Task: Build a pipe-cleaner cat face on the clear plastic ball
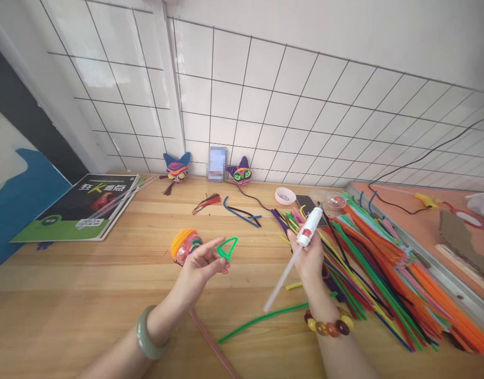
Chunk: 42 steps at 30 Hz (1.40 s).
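A small green pipe-cleaner triangle (227, 249) is pinched between the thumb and fingers of my left hand (205, 263), which wears a green bangle. My right hand (311, 258), with a bead bracelet, is closed on a white glue gun (309, 226); a long clear glue stick (282, 280) sticks out of its rear towards me. Just behind my left hand sits a round piece partly wrapped in orange and coloured strands (185, 243). A green pipe cleaner (265, 317) lies between my forearms, and a pink one (210, 342) lies near the left forearm.
Many coloured pipe cleaners (384, 273) spread over the right side. Two decorated masks (177, 169) (242, 171) and a phone (217, 164) stand by the wall. Also there are a red tassel (207, 202), a pink dish (285, 196), and a book (80, 205) at left.
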Motion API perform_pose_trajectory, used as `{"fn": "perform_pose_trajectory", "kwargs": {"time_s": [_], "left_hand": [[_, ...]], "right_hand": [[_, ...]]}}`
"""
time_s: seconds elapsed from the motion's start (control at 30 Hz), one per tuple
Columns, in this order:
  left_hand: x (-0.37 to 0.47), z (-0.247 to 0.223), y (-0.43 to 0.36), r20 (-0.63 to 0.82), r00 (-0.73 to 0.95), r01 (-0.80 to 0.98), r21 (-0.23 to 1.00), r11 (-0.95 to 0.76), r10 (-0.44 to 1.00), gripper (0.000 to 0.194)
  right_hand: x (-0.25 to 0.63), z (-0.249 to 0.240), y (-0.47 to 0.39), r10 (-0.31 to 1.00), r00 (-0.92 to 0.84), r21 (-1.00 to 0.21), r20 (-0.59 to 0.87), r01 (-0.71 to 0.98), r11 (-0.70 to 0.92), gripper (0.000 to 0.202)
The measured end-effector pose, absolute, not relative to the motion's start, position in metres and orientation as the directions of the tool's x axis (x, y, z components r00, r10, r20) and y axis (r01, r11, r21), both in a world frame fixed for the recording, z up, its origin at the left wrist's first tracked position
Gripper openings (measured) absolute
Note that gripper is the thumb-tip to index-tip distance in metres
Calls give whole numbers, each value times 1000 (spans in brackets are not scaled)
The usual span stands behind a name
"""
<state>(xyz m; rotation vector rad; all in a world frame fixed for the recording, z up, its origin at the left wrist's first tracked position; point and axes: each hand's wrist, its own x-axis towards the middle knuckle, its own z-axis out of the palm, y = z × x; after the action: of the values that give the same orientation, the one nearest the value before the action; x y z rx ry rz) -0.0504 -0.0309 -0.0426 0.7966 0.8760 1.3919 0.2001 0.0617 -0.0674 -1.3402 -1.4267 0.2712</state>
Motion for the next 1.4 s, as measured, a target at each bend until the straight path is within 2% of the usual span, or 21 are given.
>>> {"fn": "perform_pose_trajectory", "kwargs": {"time_s": [0.3,0.4,0.5,0.6,0.7,0.77,0.93,1.13,1.4], "left_hand": [[-52,-42,-30,-128,-26,-454,885,103,991,23],[-53,-40,-30,-148,-60,-445,889,106,987,18],[-53,-35,-30,-152,-125,-405,910,89,980,20],[-54,-30,-29,-114,-193,-370,929,35,975,24],[-57,-28,-29,-66,-240,-349,937,-23,969,37],[-59,-28,-29,-72,-254,-349,937,-22,964,43],[-62,-31,-29,-129,-230,-426,905,19,965,20],[-63,-28,-28,-234,-170,-614,785,83,957,16],[-61,-25,-29,-243,-129,-638,763,107,961,12]], "right_hand": [[183,-42,37,932,153,-929,329,228,291,35],[179,-37,22,937,-26,-897,348,281,341,24],[170,-33,6,913,-254,-899,321,221,377,28],[159,-30,-9,881,-434,-954,191,129,270,24],[150,-28,-20,847,-524,-976,89,124,179,26],[148,-28,-24,834,-549,-975,62,143,167,25],[149,-29,-24,831,-547,-947,101,204,249,21],[147,-28,-24,838,-536,-918,106,271,290,16],[144,-30,-28,856,-508,-929,93,265,258,18]]}}
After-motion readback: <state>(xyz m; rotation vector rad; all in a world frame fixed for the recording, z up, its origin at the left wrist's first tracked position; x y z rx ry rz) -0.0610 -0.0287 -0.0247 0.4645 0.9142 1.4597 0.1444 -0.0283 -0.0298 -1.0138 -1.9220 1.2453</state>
